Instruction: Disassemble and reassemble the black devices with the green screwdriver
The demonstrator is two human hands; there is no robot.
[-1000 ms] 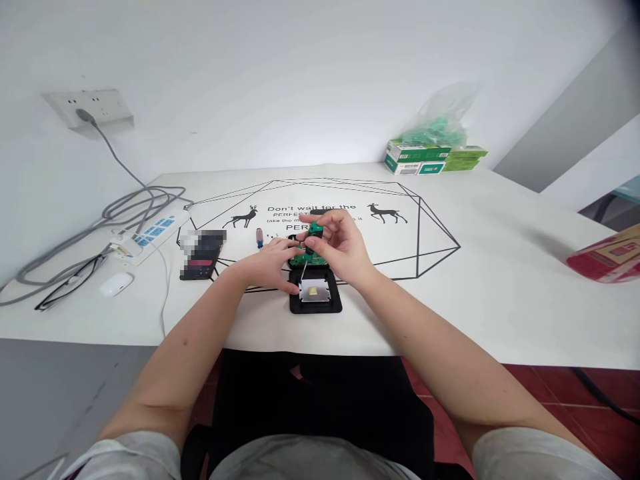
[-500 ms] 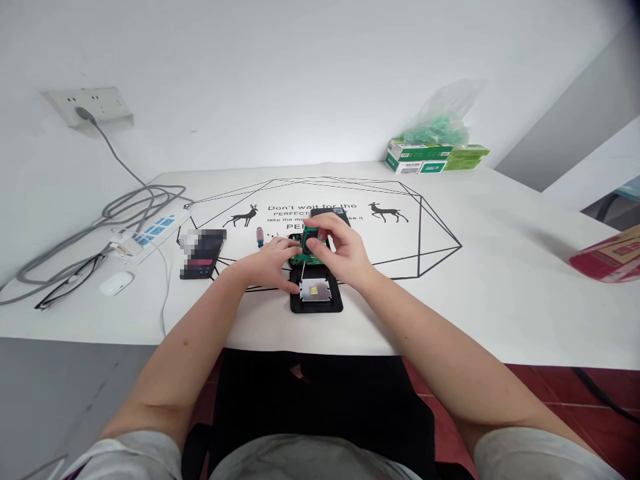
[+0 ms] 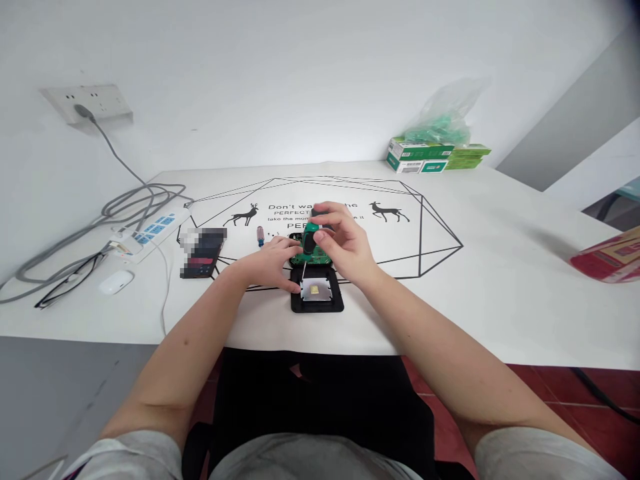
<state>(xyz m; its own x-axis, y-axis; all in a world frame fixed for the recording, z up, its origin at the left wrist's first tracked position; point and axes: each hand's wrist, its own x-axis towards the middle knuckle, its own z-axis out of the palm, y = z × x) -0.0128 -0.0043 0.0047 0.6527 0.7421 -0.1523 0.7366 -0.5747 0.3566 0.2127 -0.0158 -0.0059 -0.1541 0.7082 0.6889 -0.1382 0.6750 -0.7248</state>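
Pinched by the right hand (image 3: 349, 245), one green-and-black screwdriver (image 3: 311, 241) stands steeply, shaft pointing down and slightly left. The left hand (image 3: 270, 262), fingers spread, touches one opened black case (image 3: 317, 308); beyond that hand lies a second screwdriver (image 3: 261, 236), leftward one phone (image 3: 211, 253).

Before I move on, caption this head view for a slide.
Right hand holding a green-and-black screwdriver at a metal plate in a black casing; left hand at the casing's edge.
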